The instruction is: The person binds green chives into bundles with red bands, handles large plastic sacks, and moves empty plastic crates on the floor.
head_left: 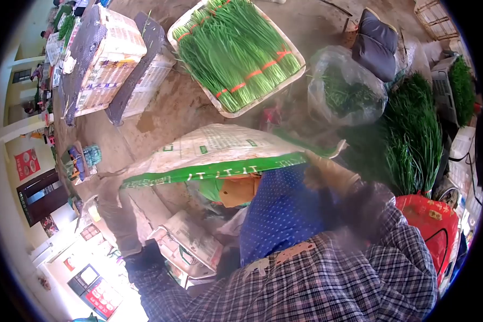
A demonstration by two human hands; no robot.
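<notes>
A white woven sack [214,142] with a green printed band is stretched across in front of my body, its near edge spanning from one hand to the other. My left hand [115,217], in a pale glove, is closed on the sack's left end. At the right end, my right hand [333,177], also gloved, grips the sack near its corner; its fingers are partly blurred. Just beyond the sack stands a shallow crate [236,114] filled with green stalks [239,53] tied in bundles with red bands. Beneath the sack hangs my blue dotted apron [279,209].
Two stacked-looking white crates [110,59] stand on their sides at the upper left. A clear plastic bag [349,86] of greens lies to the right, beside loose long greens [413,134]. A red bag [429,225] is at my right, and a pale box [190,241] sits lower left.
</notes>
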